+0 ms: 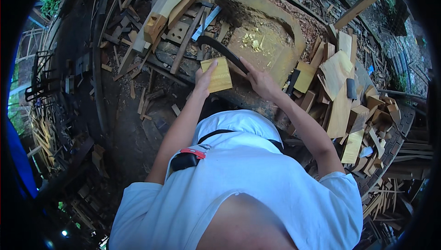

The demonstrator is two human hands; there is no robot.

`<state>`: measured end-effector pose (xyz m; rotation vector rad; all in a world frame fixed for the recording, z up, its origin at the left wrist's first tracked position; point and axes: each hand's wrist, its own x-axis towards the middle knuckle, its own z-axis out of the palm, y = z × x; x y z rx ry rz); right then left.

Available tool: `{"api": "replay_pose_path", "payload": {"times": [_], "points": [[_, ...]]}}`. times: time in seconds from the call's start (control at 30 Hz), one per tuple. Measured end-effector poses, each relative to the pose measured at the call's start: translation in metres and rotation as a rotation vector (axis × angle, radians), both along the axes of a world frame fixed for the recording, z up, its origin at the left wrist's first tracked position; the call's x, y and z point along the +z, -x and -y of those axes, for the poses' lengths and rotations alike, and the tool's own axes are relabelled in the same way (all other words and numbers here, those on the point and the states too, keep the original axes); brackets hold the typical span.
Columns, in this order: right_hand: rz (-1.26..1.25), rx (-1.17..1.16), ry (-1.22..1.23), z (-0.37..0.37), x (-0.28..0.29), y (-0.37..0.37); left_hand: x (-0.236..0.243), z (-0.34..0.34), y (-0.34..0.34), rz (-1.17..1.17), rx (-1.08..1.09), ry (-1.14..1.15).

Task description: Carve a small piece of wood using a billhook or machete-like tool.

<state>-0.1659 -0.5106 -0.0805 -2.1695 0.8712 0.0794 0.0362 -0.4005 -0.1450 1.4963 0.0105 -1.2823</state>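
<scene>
My left hand (202, 81) is closed on a flat, squarish yellow wooden block (220, 76), thumb laid over its top face. In my right hand (265, 84) I grip a dark curved hand tool (220, 47) by its near end. The tool arcs up and leftward past the block, and its far end bends down above the block's upper left corner. Whether that end is a blade or an adze head cannot be made out. Just beyond my hands lies a worn yellowish work surface (281, 61) with pale wood shavings (255, 42) on it.
Cut wooden blocks and boards (339, 112) pile up at my right. A long carved timber (172, 0) lies at the far left of the work surface, beside a perforated block (179, 33) and a blue-white strip (206, 22). Wood scraps (147, 101) litter the dark ground.
</scene>
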Motion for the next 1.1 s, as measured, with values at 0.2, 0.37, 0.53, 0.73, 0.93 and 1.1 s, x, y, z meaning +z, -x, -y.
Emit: {"api": "replay_pose_path", "payload": {"times": [0.2,0.37,0.53,0.73,0.93,1.1], "points": [[0.281,-0.154,0.138,-0.009,0.023,-0.007,-0.006,-0.004,-0.005,-0.021,0.0,0.03],[0.167,-0.092,0.249,-0.018,0.024,-0.006,0.0,-0.002,-0.003,0.001,-0.02,0.003],[-0.104,0.022,0.085,-0.012,0.011,-0.004,-0.003,0.0,-0.003,-0.002,-0.024,-0.014],[0.19,-0.026,0.197,-0.016,0.0,0.003,-0.009,-0.004,-0.004,-0.03,-0.011,0.031],[0.21,-0.113,0.181,-0.018,0.02,-0.014,-0.005,-0.002,0.0,-0.006,-0.013,0.014],[0.149,-0.056,0.217,-0.019,0.001,-0.014,-0.007,0.0,0.002,-0.004,0.024,0.04]]}}
